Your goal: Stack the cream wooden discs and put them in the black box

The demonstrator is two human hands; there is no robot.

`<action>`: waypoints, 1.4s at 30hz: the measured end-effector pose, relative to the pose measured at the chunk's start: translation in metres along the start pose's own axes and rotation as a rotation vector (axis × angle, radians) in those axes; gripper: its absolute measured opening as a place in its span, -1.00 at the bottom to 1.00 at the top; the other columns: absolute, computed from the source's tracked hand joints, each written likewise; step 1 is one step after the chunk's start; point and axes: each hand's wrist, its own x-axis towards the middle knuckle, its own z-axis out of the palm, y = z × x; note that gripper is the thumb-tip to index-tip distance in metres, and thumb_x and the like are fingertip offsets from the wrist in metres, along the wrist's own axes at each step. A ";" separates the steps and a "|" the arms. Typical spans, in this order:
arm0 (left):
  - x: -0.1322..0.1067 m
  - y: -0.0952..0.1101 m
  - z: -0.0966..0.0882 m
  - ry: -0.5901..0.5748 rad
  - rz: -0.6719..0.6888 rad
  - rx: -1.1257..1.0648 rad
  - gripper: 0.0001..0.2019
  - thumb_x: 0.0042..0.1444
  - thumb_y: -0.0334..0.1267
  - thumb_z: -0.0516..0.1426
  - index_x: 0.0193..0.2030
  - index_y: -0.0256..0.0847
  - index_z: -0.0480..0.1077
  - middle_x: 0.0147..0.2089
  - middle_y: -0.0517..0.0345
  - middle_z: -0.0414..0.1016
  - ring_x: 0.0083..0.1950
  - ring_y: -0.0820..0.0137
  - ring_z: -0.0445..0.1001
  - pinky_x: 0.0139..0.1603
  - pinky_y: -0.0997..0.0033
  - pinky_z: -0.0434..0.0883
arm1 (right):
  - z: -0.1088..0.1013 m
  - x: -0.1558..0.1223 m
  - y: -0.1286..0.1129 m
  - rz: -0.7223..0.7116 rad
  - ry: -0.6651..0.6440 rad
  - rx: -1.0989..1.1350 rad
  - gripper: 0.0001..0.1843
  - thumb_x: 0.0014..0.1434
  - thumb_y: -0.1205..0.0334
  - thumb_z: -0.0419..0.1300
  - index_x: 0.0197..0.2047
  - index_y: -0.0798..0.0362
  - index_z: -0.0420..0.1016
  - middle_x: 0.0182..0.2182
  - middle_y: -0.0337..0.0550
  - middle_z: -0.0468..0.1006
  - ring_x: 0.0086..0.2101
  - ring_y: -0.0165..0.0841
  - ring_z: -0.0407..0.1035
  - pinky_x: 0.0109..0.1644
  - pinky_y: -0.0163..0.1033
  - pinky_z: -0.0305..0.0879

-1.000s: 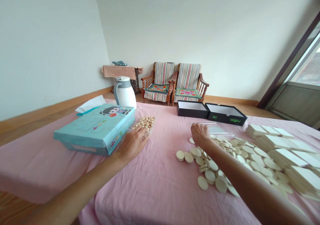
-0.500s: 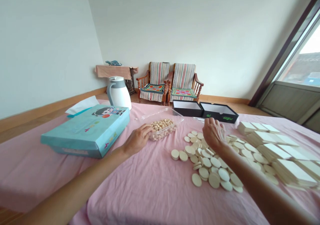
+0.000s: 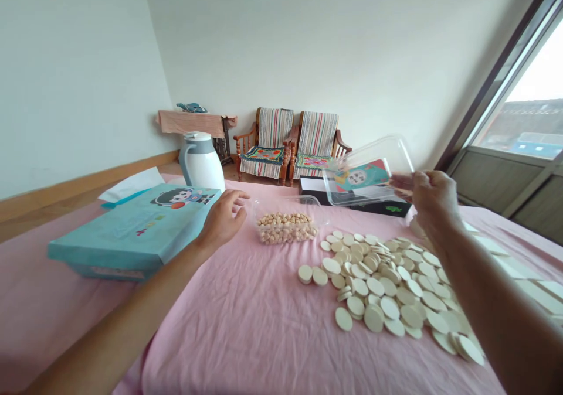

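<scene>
My right hand (image 3: 433,198) grips the edge of a clear plastic lid (image 3: 400,152), raised and tilted above the table. A teal and red label (image 3: 367,175) shows on the lid. My left hand (image 3: 226,216) hovers empty with fingers apart, just left of a clear plastic tub (image 3: 255,222). Small round tan pieces, which look like nuts or beans (image 3: 288,228), partly fill the tub. Below the lid, many pale round wooden discs (image 3: 382,283) lie in a loose heap.
A light blue box (image 3: 118,231) and a white thermos jug (image 3: 202,163) stand at left. Black open boxes (image 3: 314,190) sit behind the lid. Stacks of pale rectangular pieces (image 3: 536,295) lie at right on the pink cloth (image 3: 237,324). Two wooden chairs (image 3: 275,143) stand beyond.
My right hand has lifted the clear lid off the table and moved right. My left hand has drawn away leftward from the tub, which now sits straighter.
</scene>
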 end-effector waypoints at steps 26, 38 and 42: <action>0.004 -0.027 0.046 -0.003 -0.433 -0.050 -0.60 -0.08 -0.20 0.17 -0.06 -0.25 0.45 -0.37 0.15 0.51 -0.35 0.37 0.47 -0.32 0.48 0.35 | 0.124 -0.038 0.042 -0.046 -0.390 -0.510 -0.85 -0.06 0.20 0.20 -0.44 0.07 0.54 -0.44 -0.13 0.58 -0.29 -0.24 0.45 -0.30 -0.31 0.21; 0.009 -0.026 0.051 0.009 -0.554 -0.133 -0.54 0.00 -0.08 0.15 0.02 -0.28 0.34 -0.35 0.13 0.49 -0.51 0.48 0.41 -0.52 0.53 0.29 | 0.130 -0.037 0.058 -0.081 -0.402 -0.577 -0.75 0.06 0.13 0.13 -0.32 0.07 0.56 -0.39 -0.12 0.59 -0.29 -0.28 0.45 -0.31 -0.34 0.20; 0.024 -0.032 0.054 -0.013 -0.623 -0.176 -0.49 0.02 0.05 0.13 0.00 -0.30 0.38 -0.43 0.14 0.46 -0.62 0.53 0.33 -0.63 0.56 0.20 | 0.137 -0.036 0.057 -0.071 -0.423 -0.579 -0.72 0.08 0.06 0.12 -0.33 0.06 0.56 -0.38 -0.10 0.60 -0.27 -0.26 0.46 -0.32 -0.35 0.20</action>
